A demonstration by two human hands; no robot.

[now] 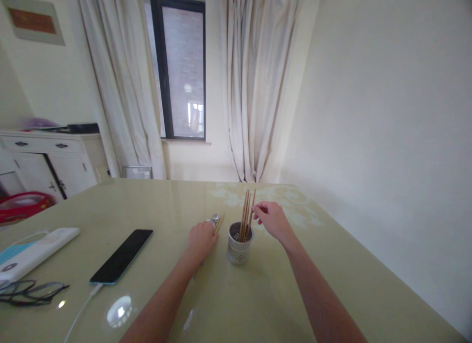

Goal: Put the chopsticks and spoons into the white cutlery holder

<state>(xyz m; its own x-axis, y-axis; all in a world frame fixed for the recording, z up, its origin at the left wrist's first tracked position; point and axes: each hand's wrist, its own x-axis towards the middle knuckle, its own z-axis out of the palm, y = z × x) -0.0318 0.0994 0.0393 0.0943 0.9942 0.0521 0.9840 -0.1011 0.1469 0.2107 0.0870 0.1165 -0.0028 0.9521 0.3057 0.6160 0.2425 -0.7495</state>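
A metal utensil holder (238, 254) with small drain holes stands upright near the middle of the table. Several wooden chopsticks (244, 215) lean inside it, tips down. My right hand (272, 219), just right of and above the holder, pinches the upper part of one chopstick (252, 205) whose lower end is in the holder. To the left of the holder, my left hand (202, 239) is closed over a bundle low at the tabletop. From under its fingers stick out a metal spoon (214, 217) and some more chopsticks (219, 224); the rest of the bundle is mostly hidden by the hand.
On the glossy table (280, 294), a black-screened phone (121, 257) with a white cable lies at left. Beyond it are a white power strip-like bar (40, 252) and folded glasses (35, 292). A wall (391, 136) runs along the right; curtains (254, 87) hang behind.
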